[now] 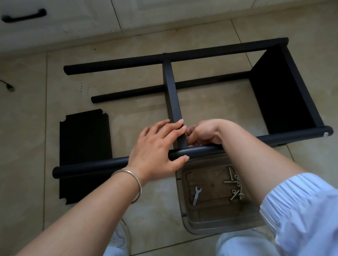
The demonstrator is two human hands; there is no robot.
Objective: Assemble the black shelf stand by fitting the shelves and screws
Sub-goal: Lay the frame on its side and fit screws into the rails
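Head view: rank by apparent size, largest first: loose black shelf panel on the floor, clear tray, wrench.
1. loose black shelf panel, partly hidden behind the near pole
2. clear tray, nearer the camera and partly covered by the right arm, so this ranking against the panel is unsure
3. wrench, clearly smallest

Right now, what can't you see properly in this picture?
Head view:
- Right hand: fingertips hidden behind the middle shelf; whether it holds a screw is unclear.
- Screws in the tray: too small and piled to count.
- Loose shelf: partly under the near pole.
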